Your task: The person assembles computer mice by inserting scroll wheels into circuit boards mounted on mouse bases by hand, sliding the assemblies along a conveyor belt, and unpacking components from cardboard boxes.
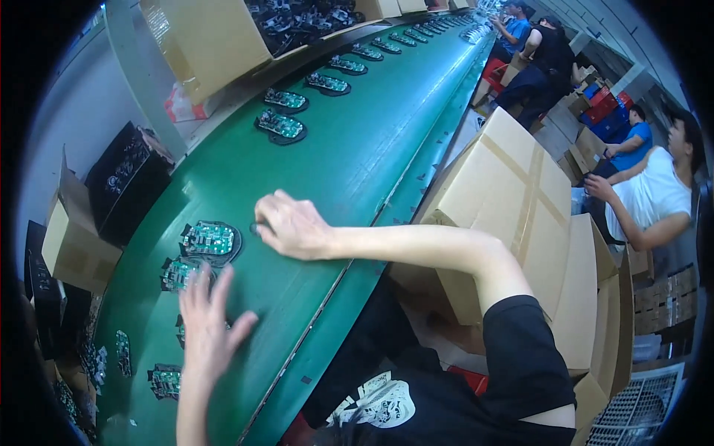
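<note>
The left hand (204,323) spreads over circuit boards (175,276) on a green belt (349,141); the right hand (294,227) pinches a dark piece (254,230).

A taped carton (483,178) stands near a person in white (658,186); a grille (639,405) is lower right, a blue bin (613,125) upper right, a black box (126,182) left.

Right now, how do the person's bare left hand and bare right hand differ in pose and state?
The bare left hand is open, its fingers spread; the bare right hand is curled, pinching a small dark piece. In view, the left hand overlaps a green circuit board in a black shell; the right hand is farther along the long, flat green surface. Both are ungloved.
</note>
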The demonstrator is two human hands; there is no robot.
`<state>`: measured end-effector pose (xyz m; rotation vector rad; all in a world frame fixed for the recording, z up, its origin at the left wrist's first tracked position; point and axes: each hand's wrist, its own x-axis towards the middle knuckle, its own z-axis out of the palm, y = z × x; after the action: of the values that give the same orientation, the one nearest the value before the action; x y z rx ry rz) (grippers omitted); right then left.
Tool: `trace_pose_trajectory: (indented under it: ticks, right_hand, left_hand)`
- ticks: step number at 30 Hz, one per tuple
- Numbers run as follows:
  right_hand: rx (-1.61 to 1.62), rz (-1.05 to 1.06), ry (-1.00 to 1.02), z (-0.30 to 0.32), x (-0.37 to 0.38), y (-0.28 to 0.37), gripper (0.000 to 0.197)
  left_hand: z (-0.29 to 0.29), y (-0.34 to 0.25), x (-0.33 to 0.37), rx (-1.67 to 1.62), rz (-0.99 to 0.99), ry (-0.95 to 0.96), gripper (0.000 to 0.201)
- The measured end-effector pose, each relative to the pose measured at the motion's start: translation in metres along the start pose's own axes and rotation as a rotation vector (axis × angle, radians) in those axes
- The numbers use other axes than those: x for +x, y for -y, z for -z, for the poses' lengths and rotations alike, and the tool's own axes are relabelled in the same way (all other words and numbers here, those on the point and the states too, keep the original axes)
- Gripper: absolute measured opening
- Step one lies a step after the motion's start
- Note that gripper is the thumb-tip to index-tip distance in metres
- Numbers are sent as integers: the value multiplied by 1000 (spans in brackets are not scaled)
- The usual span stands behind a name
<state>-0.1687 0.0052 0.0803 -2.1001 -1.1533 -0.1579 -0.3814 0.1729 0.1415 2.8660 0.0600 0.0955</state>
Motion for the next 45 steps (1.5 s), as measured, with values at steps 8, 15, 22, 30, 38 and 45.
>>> trace_pose_trajectory:
  ticks: [8,15,22,30,38,45]
  right_hand:
    - [75,396,79,-27,-45,46,16]
    - [232,920,231,-81,-90,147,17]
    - [316,1074,239,-163,-82,219,19]
    - [199,914,41,-155,-73,261,23]
    - [143,557,558,-17,-25,155,14]
    - [-231,167,392,31,6,26,16]
  left_hand:
    - [-31,47,-49,218,-108,-110,55]
    - [-10,65,-43,103,-168,-101,59]
    - [42,57,-43,-66,-6,-404,43]
    - [79,62,-30,64,-44,-461,45]
    - [21,82,27,-59,-12,-252,51]
    - [-9,53,71,110,88,-149,61]
